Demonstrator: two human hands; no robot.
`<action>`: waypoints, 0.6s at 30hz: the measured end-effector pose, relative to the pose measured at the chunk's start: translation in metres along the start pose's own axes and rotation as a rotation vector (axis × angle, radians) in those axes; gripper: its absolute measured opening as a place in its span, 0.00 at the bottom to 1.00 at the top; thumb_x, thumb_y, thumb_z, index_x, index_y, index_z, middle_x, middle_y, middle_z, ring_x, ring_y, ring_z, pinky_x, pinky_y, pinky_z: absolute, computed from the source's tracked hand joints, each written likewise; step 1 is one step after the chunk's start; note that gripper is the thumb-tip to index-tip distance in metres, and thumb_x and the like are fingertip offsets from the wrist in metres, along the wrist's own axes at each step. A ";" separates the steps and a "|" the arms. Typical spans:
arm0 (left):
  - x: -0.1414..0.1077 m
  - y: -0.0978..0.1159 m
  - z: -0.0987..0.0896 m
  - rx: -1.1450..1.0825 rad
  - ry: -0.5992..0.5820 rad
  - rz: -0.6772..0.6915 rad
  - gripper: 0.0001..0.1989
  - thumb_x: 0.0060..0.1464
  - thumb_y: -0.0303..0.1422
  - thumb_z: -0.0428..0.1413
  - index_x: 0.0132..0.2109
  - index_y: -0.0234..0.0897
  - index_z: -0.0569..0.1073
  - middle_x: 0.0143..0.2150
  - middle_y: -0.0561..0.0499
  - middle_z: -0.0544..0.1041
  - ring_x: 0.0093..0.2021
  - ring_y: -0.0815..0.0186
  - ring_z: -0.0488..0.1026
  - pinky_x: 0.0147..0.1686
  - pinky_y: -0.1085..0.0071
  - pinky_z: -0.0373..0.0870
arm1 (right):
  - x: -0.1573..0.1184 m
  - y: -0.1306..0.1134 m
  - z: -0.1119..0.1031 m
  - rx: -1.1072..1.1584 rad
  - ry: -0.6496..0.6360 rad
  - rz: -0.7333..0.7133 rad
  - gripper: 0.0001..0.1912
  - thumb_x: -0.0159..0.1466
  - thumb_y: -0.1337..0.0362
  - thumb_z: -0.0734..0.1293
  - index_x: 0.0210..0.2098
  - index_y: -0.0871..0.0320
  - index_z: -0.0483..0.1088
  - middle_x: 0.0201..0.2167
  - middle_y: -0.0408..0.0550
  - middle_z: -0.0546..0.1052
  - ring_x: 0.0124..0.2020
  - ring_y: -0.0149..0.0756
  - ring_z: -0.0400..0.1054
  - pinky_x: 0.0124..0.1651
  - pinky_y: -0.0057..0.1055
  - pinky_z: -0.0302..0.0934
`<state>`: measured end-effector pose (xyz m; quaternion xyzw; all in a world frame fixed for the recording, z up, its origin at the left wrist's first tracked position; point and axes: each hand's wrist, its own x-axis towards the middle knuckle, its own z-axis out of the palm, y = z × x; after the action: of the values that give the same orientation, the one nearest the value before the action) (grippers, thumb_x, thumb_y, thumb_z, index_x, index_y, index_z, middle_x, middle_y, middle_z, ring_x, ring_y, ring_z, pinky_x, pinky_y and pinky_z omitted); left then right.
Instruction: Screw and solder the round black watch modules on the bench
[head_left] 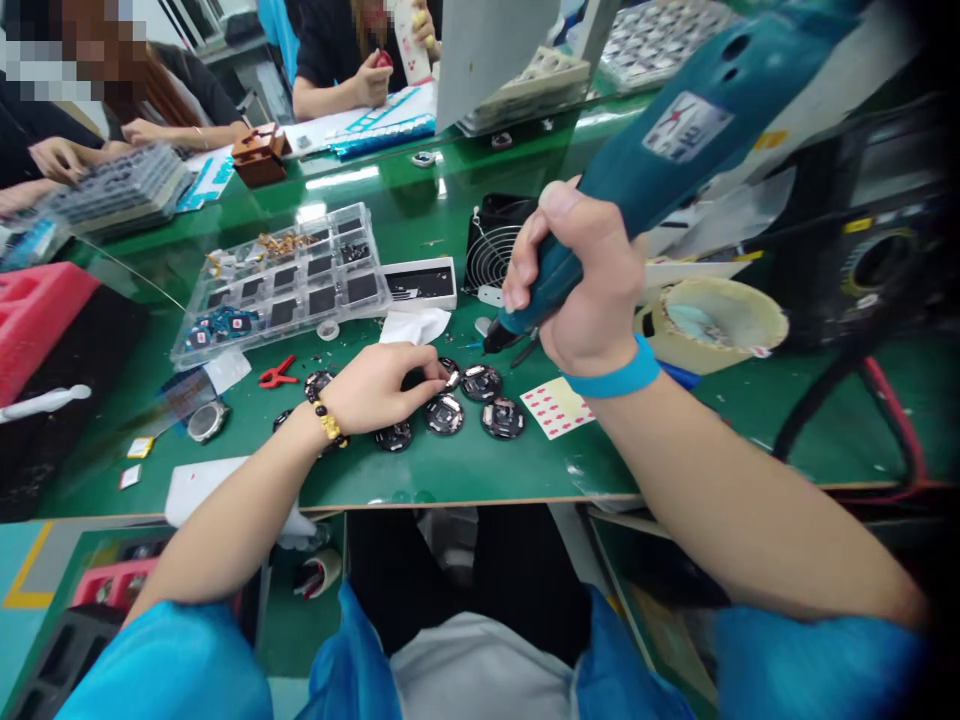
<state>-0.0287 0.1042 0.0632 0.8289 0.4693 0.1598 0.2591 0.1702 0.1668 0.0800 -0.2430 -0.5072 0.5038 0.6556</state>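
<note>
My right hand (585,270) is wrapped round a teal electric screwdriver (645,150), whose dark tip points down and left above the green table. On the table, my left hand (390,385) has its fingers bent over a round black part (448,374), and its fingertips are at that part's edge. Whether they grip it is too small to tell. More such round parts lie beside it, among them one near the front (444,413), one at the right (502,418) and one behind (481,381). Others are partly hidden by my left hand and wrist.
A clear compartment box (300,280) of small parts stands behind my left hand, with a red clamp (278,372) before it. A fan (491,250), a yellowish bowl (716,320) and an arrow sticker sheet (556,408) are around my right hand. People sit across the table.
</note>
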 end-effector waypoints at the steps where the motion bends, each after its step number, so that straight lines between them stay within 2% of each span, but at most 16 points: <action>1: 0.000 0.001 0.001 0.005 0.002 0.003 0.06 0.64 0.34 0.56 0.37 0.42 0.74 0.47 0.54 0.85 0.48 0.59 0.82 0.48 0.63 0.74 | -0.001 -0.001 0.001 -0.009 0.006 0.005 0.23 0.62 0.45 0.73 0.24 0.52 0.62 0.19 0.40 0.63 0.16 0.34 0.56 0.20 0.34 0.51; 5: 0.000 0.003 0.006 0.020 0.011 0.012 0.05 0.64 0.34 0.56 0.38 0.42 0.74 0.46 0.54 0.85 0.48 0.59 0.82 0.47 0.63 0.74 | -0.009 -0.006 0.009 -0.009 0.012 0.032 0.24 0.63 0.45 0.71 0.25 0.52 0.58 0.20 0.39 0.62 0.17 0.33 0.56 0.21 0.35 0.51; 12: -0.001 0.004 0.011 0.030 0.023 0.053 0.04 0.63 0.33 0.56 0.38 0.43 0.73 0.46 0.54 0.85 0.46 0.59 0.81 0.47 0.64 0.74 | -0.016 -0.001 0.011 0.049 -0.039 0.076 0.23 0.60 0.45 0.75 0.26 0.52 0.63 0.19 0.37 0.64 0.16 0.32 0.57 0.21 0.35 0.53; 18: -0.001 0.004 0.012 0.055 0.021 0.053 0.04 0.63 0.32 0.56 0.38 0.42 0.74 0.46 0.53 0.85 0.46 0.59 0.81 0.47 0.64 0.74 | -0.014 0.001 0.010 0.057 -0.090 0.121 0.23 0.61 0.45 0.75 0.26 0.52 0.63 0.19 0.38 0.64 0.16 0.33 0.56 0.21 0.36 0.52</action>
<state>-0.0202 0.0981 0.0561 0.8461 0.4541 0.1626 0.2270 0.1613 0.1526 0.0769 -0.2316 -0.5060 0.5673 0.6071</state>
